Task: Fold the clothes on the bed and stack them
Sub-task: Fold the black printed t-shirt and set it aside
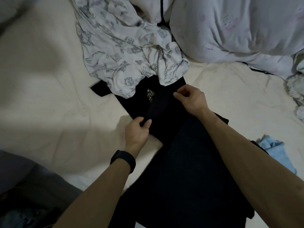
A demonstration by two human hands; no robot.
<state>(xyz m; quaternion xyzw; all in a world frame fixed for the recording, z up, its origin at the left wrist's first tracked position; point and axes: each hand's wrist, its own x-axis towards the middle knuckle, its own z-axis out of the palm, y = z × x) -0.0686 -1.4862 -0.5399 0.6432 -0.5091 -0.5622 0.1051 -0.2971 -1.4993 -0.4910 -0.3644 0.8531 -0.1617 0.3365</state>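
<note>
Black garment (166, 127) lies spread on the bed (62, 112), its far edge tucked under a crumpled patterned garment (118, 51). Left hand (137, 132) grips the near end of a dark strip of it while right hand (190, 99) pinches the cloth at the far end. Holding both ends, I'd judge, keeps the fold line taut and straight.
</note>
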